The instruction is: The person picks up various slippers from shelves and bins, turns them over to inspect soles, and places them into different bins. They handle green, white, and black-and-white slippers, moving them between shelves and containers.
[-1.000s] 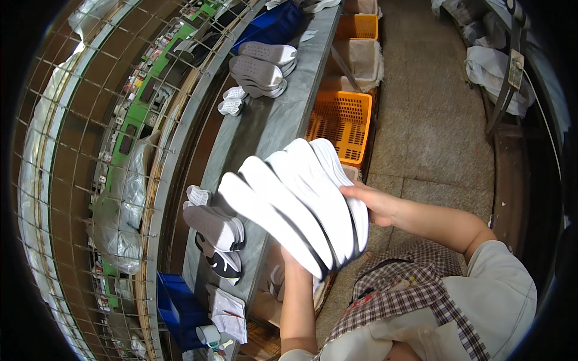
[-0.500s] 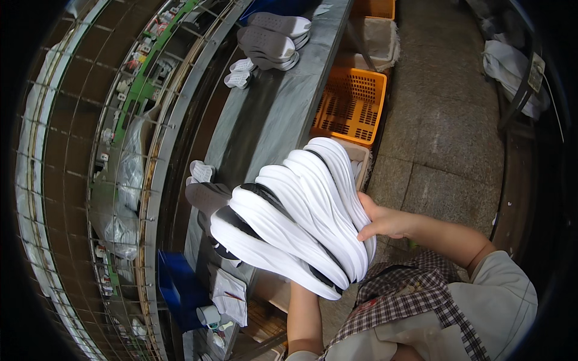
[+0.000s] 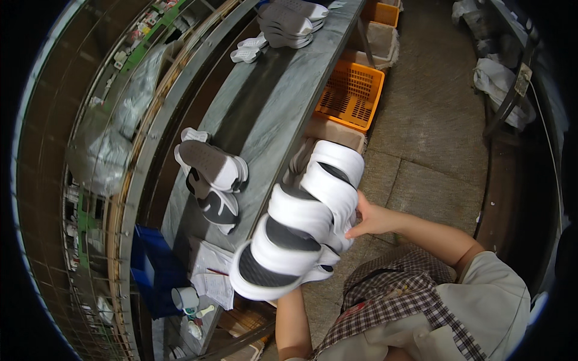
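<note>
A row of several thick white shoe soles (image 3: 295, 210) with dark grey textured insides hangs in the air in front of me, beside the workbench edge. My right hand (image 3: 372, 218) is closed on the row's right side, thumb towards me and fingers partly hidden behind the soles. From below, my left forearm (image 3: 293, 325) reaches under the near end of the row, where the soles hide my left hand; the row rests between both hands. On the bench to the left lie grey-and-white soles (image 3: 208, 163) and a black-and-white sole (image 3: 220, 207).
The long grey bench (image 3: 259, 126) bears more grey soles (image 3: 286, 24) at its far end. Orange crates (image 3: 352, 93) stand along its right side. A blue bin (image 3: 158, 271), papers (image 3: 214, 289) and a white mug (image 3: 185, 299) are at near left. Wire mesh (image 3: 90, 210) runs along the left.
The row of soles has tilted, so the dark insides now face up towards me. It has shifted slightly, uncovering the soles on the bench. The view has turned a little.
</note>
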Motion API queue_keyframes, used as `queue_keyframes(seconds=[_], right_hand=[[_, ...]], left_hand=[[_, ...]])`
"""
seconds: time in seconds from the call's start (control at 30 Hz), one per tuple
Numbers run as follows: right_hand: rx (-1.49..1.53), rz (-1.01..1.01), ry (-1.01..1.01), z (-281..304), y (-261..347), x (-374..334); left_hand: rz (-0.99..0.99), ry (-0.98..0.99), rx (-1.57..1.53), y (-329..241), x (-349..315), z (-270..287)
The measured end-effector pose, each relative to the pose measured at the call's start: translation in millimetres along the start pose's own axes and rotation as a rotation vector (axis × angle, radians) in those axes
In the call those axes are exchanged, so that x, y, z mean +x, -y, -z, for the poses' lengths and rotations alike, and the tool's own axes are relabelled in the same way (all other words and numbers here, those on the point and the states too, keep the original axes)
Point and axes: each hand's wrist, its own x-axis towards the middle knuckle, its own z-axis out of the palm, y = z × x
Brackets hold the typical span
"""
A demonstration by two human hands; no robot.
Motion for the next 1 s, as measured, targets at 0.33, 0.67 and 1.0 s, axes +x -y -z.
queue_keyframes(seconds=[0.33,0.67,1.0], right_hand=[[0.109,-0.101,0.059,-101,-50,-21],[0.395,-0.442,0.14,-170,-57,-56],[0.327,-1.075,0.185,-213,-142,-79]], left_hand=[[0.141,-0.166,-0.127,18,-152,115],[0.226,-0.353,-0.274,19,-238,195],[0.409,-0.409,-0.354,82,-278,287]])
